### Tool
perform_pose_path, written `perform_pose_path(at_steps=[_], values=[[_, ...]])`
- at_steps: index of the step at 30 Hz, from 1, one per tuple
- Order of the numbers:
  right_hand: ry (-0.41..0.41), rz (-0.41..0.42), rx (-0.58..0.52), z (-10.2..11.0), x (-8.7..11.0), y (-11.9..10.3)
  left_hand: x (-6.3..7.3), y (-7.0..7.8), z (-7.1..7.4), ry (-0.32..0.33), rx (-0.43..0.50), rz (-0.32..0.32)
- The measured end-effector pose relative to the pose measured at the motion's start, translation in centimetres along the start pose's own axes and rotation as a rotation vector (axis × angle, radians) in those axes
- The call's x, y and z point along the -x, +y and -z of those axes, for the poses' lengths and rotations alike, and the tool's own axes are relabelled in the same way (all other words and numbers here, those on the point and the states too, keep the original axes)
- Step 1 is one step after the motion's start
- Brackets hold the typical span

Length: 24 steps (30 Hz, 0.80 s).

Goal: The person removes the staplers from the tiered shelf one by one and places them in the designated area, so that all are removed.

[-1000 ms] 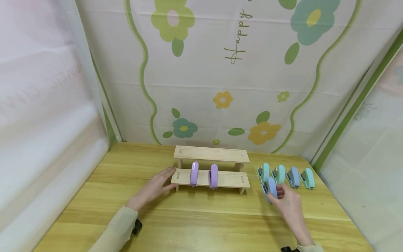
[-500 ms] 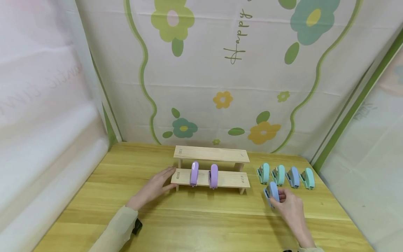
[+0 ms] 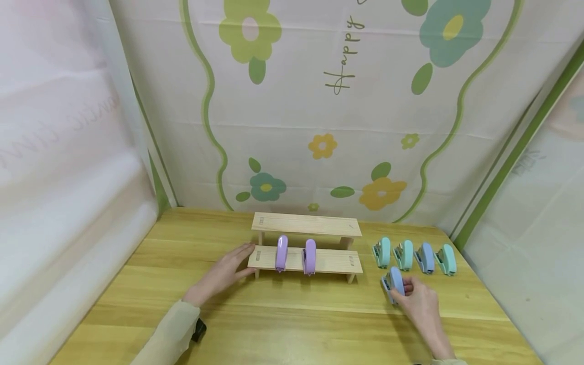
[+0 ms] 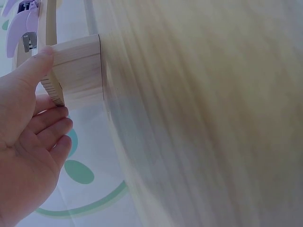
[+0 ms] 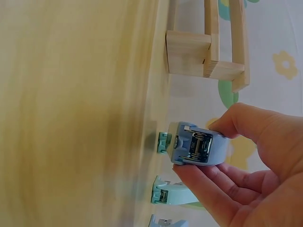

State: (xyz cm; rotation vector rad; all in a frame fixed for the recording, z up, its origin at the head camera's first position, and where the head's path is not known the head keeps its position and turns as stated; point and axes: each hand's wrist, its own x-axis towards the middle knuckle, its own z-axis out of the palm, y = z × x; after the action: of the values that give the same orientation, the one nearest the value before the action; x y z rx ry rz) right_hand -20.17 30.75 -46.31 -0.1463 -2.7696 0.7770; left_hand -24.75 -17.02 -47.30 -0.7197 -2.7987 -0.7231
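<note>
My right hand point(image 3: 421, 301) pinches a blue stapler point(image 3: 395, 282) between thumb and fingers, just in front of a row of staplers. Seen from the right wrist, this stapler point(image 5: 201, 145) is raised off the table with its spring end facing the camera. My left hand point(image 3: 224, 271) grips the left end of the lower step of a two-step wooden rack point(image 3: 335, 260); the left wrist view has the thumb on the step's top edge and fingers at its end. Two purple staplers, one left point(image 3: 282, 252) and one right point(image 3: 309, 257), stand on that lower step.
Right of the rack, a row on the table holds a mint stapler point(image 3: 382, 252), a second mint stapler point(image 3: 404, 254), a blue stapler point(image 3: 425, 257) and another mint one at the end. The rack's upper step point(image 3: 305, 223) is bare. A flowered cloth point(image 3: 292, 111) hangs behind.
My right hand has drawn the blue stapler slightly toward me, away from the row of staplers. My left hand has stayed at the rack's end.
</note>
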Motion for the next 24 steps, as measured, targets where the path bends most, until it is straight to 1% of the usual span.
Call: perform_pose_path(at_steps=[5, 12, 24], values=[[-0.004, -0.002, 0.003, -0.27, -0.22, 0.06, 0.03, 0.00, -0.04, 0.002, 0.005, 0.006], [-0.012, -0.028, 0.007, -0.29, -0.33, -0.04, 0.02, -0.09, -0.18, 0.027, -0.020, -0.018], [-0.044, -0.019, 0.007, -0.33, -0.43, 0.09, 0.03, -0.17, -0.19, 0.019, -0.018, -0.011]])
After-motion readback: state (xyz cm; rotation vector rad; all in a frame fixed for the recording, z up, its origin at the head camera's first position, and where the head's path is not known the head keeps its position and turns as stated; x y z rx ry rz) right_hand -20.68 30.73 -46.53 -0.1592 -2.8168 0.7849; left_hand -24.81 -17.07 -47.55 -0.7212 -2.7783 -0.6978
